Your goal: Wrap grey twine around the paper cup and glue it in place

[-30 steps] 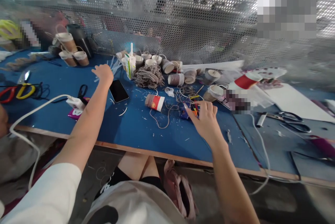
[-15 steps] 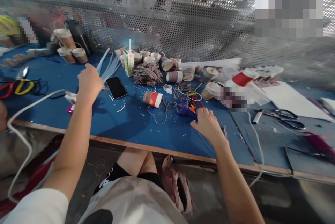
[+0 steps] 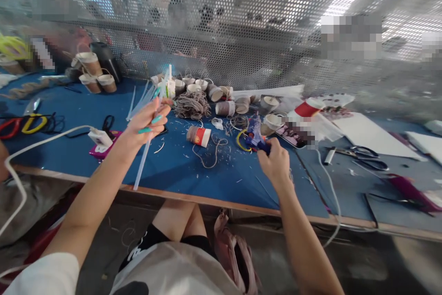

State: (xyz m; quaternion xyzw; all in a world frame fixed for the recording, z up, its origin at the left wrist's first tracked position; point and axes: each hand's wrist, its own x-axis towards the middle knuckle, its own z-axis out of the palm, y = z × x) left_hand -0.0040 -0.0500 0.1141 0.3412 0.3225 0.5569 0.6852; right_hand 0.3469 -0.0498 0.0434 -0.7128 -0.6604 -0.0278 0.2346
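Observation:
My left hand (image 3: pixel 149 119) is raised over the table, its fingers closed round a long translucent glue stick (image 3: pixel 141 166) that slants down toward the table's front edge. In my right hand (image 3: pixel 276 161), a blue hot glue gun (image 3: pixel 254 130) is gripped by the handle, nozzle end pointing up and away. Between the two hands a paper cup (image 3: pixel 199 136), partly wrapped in brown twine, lies on its side with a loose strand trailing. More glue sticks (image 3: pixel 137 101) lie behind my left hand. Yellow-handled pliers (image 3: pixel 242 142) rest beside the glue gun.
A bundle of twine (image 3: pixel 192 105) and several wrapped cups (image 3: pixel 225 108) line the back. A drink carton (image 3: pixel 171 88) stands among them. Scissors (image 3: pixel 368 152) lie at right. A white charger plug (image 3: pixel 100 137) with its cable sits at left. A perforated metal screen (image 3: pixel 221 32) closes the rear.
My left hand has moved right from the glue sticks, now with one in its fingers. My right hand has lifted and tilted the glue gun upward, uncovering the yellow-handled pliers.

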